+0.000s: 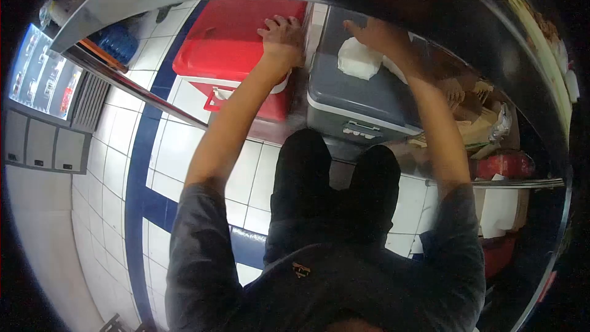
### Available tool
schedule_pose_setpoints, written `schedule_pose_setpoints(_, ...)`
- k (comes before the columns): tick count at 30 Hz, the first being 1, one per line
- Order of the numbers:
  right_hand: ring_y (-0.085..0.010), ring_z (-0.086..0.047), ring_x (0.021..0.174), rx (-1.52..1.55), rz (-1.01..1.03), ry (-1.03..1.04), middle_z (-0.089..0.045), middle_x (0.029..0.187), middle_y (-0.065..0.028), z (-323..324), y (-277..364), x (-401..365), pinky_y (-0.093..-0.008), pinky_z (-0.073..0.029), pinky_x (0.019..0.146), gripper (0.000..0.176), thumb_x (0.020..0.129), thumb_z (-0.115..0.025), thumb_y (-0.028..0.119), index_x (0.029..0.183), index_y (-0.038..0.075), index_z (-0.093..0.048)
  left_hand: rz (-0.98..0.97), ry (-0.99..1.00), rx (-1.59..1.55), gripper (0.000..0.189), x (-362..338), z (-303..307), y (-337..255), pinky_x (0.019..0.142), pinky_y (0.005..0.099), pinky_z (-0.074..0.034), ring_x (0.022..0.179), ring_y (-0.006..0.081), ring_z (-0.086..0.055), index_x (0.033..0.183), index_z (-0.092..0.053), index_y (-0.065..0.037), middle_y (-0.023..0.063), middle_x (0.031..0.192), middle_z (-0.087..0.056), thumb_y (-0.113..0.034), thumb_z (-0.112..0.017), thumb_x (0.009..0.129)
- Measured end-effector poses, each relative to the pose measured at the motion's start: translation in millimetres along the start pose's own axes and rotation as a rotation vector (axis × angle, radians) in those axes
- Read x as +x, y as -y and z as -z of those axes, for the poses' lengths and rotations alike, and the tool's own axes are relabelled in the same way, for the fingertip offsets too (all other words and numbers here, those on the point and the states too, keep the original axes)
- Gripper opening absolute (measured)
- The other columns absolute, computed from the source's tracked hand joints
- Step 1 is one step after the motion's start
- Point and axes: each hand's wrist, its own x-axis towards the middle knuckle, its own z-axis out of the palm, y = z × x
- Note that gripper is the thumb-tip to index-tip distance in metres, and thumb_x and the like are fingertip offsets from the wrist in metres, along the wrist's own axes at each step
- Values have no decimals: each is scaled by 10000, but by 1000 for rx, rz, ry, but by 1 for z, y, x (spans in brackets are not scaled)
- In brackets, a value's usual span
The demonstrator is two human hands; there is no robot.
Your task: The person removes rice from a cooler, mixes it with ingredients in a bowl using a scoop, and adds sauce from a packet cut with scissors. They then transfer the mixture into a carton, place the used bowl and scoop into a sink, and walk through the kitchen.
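White floor tiles (110,169) crossed by dark blue bands (138,172).

No lettering, brand or number could be read with certainty.
A small orange mark stood on the dark shirt (279,286), letter-like in shape but too small and blurred to make out. Pale marking by the front latch of the gray cooler (362,101) could not be resolved as words, and the bright, blurred patches on the lit panel (46,71) at the left edge gave no legible text.
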Motion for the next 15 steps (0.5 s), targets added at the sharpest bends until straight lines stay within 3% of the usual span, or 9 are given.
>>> schedule_pose_setpoints(1,-363,-628,1074,-147,41,-61,-646,1163,-211,-28,-24,5,-427,-478,960,623,845,-652,491,1295,71,-562,6,-2,-8,719,12,-10,6,966,625,-402,1236,482,-459,1352,-470,-69,274,1343,-480,-290,-697,706)
schedule_pose_setpoints(2,-363,-628,1074,-151,48,-55,-646,1163,-211,-12,-7,8,-427,-478,960,623,845,-652,491,1295,71,-562,-90,-149,-82,701,27,-29,16,966,609,-411,1243,457,-472,1342,-484,-60,283,1331,-491,-283,-695,712)
schedule_pose_setpoints(3,-362,-640,1047,-117,5,86,-659,1132,-203,20,31,12,-424,-490,937,608,848,-639,498,1284,80,-571,-185,-296,-153,683,34,-41,23,966,593,-421,1250,431,-485,1332,-498,-51,292,1319,-502,-277,-693,717)
schedule_pose_setpoints(4,-361,-652,1019,-81,-40,230,-671,1101,-195,34,58,16,-420,-502,915,595,851,-627,504,1274,89,-579,-191,-244,-172,594,22,9,30,929,555,-461,1193,387,-543,1268,-552,-43,283,1250,-553,-286,-686,742)
schedule_pose_setpoints(6,-359,-659,995,-76,-22,251,-680,1071,-188,18,78,28,-418,-511,895,563,846,-641,477,1253,92,-588,-189,-236,-212,503,6,86,49,883,514,-502,1126,342,-603,1195,-607,-37,271,1172,-606,-296,-676,770)
schedule_pose_setpoints(8,-358,-666,971,-66,7,255,-688,1041,-180,-4,94,47,-417,-519,874,531,841,-654,450,1232,95,-597,-150,-348,-200,483,12,113,87,866,509,-503,1103,338,-606,1180,-611,-40,265,1155,-610,-297,-670,776)
schedule_pose_setpoints(11,-350,-665,956,154,323,262,-691,1004,-181,-64,118,76,-431,-522,855,401,820,-690,344,1100,60,-649,-22,-468,-128,452,13,133,155,840,502,-504,1068,333,-610,1156,-616,-44,256,1129,-615,-297,-661,784)
schedule_pose_setpoints(12,-350,-665,956,162,338,262,-691,1004,-181,-84,126,81,-431,-522,855,401,820,-690,344,1100,60,-649,25,-491,-105,442,13,134,178,832,499,-504,1057,331,-612,1148,-618,-45,253,1121,-617,-298,-659,787)
schedule_pose_setpoints(15,-358,-660,947,104,379,510,-686,992,-190,-134,150,91,-435,-520,855,399,813,-667,329,1063,19,-654,145,-522,-50,413,14,132,232,806,492,-505,1023,326,-616,1124,-623,-49,245,1095,-623,-298,-650,796)
